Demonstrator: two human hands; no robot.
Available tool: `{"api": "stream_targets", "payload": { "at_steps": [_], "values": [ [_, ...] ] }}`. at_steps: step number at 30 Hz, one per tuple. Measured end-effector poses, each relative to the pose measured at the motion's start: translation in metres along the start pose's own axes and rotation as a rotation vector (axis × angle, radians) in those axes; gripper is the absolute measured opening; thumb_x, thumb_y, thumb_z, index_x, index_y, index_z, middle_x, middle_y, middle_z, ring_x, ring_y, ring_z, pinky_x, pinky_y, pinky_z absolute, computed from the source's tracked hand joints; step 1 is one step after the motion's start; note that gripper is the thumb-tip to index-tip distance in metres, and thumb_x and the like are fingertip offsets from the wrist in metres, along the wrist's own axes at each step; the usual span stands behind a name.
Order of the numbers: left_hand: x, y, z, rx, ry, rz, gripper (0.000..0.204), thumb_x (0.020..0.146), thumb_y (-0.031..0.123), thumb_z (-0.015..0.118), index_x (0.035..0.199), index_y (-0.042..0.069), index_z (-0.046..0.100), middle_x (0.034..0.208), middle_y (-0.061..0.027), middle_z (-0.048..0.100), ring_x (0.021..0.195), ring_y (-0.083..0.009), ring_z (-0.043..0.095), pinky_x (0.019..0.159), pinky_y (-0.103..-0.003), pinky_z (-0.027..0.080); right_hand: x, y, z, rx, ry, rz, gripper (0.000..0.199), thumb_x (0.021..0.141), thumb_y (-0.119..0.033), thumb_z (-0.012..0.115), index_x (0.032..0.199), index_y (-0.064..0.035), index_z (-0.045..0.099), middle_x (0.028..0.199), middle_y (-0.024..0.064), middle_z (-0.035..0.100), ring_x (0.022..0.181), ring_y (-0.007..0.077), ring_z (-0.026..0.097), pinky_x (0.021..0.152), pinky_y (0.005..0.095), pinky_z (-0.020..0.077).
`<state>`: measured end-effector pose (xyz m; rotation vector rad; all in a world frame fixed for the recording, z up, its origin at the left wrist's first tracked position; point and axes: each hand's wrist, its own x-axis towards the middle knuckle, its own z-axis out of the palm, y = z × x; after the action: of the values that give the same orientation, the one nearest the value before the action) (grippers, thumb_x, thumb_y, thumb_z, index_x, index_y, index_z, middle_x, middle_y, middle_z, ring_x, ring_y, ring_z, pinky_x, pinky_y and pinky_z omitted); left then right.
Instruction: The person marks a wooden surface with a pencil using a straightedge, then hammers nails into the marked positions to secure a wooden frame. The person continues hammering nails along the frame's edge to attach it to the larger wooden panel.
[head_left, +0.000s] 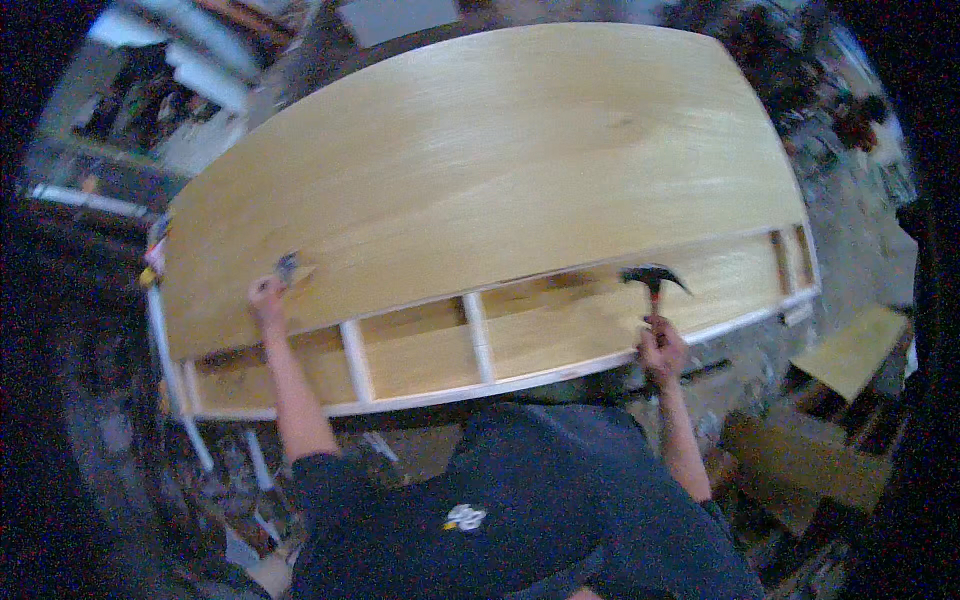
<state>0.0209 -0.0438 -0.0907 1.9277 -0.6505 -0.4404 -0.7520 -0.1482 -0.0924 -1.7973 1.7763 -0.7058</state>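
My right hand [663, 350] is wrapped round the handle of a claw hammer [655, 277]. The hammer's dark head is raised over the near, open part of a wooden frame [480, 345]. My left hand [267, 297] is closed over the left part of a large, pale plywood sheet [450, 180]. At its fingertips is a small bluish-grey thing [287, 268], too blurred to name. The sheet covers most of the frame. Along the near side, light wooden crosspieces and open bays show.
Plywood offcuts [850, 350] and brown boards [800, 460] lie on the floor to the right. Dark clutter [800, 90] fills the far right. A long pale bar [90, 200] juts out at the left, and strips of scrap [258, 460] lie below the frame's left corner.
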Motion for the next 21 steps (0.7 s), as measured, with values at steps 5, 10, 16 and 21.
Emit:
{"api": "stream_targets", "payload": {
  "at_steps": [5, 10, 16, 21],
  "values": [
    [-0.095, 0.059, 0.103, -0.254, -0.050, 0.039, 0.016, 0.092, 0.011, 0.071, 0.105, 0.001, 0.070, 0.088, -0.0032, 0.067, 0.077, -0.0129, 0.063, 0.071, -0.029, 0.054, 0.001, -0.022, -0.003, 0.359, -0.071, 0.111, 0.023, 0.093, -0.015, 0.067, 0.113, -0.0033, 0.070, 0.070, 0.0010, 0.065, 0.060, 0.0086, 0.062, 0.057, 0.0252, 0.0499],
    [-0.184, 0.112, 0.230, -0.078, -0.353, -0.061, 0.021, 0.092, 0.015, 0.073, 0.106, 0.000, 0.072, 0.094, -0.0072, 0.073, 0.082, -0.0133, 0.068, 0.075, -0.029, 0.056, 0.008, -0.028, -0.009, 0.224, -0.130, 0.136, 0.030, 0.091, -0.027, 0.070, 0.116, -0.0115, 0.071, 0.071, 0.0070, 0.071, 0.064, 0.0172, 0.071, 0.063, 0.0328, 0.0547],
    [-0.207, 0.165, 0.304, 0.177, -0.584, 0.384, 0.019, 0.088, 0.016, 0.073, 0.104, 0.006, 0.074, 0.094, -0.0077, 0.075, 0.076, -0.0175, 0.068, 0.069, -0.032, 0.053, 0.012, -0.013, -0.006, 0.108, -0.140, 0.099, 0.036, 0.089, -0.032, 0.072, 0.119, -0.0142, 0.070, 0.077, 0.0091, 0.072, 0.070, 0.0221, 0.072, 0.066, 0.0353, 0.0549],
    [-0.202, 0.162, 0.335, 0.179, -0.554, 0.592, 0.014, 0.087, 0.013, 0.070, 0.099, 0.007, 0.075, 0.096, -0.0123, 0.074, 0.088, -0.0271, 0.070, 0.077, -0.037, 0.054, 0.011, -0.016, -0.007, 0.141, -0.111, 0.080, 0.035, 0.090, -0.026, 0.071, 0.120, -0.0090, 0.070, 0.073, 0.0058, 0.068, 0.066, 0.0161, 0.067, 0.063, 0.0315, 0.0522]
  ]
}}
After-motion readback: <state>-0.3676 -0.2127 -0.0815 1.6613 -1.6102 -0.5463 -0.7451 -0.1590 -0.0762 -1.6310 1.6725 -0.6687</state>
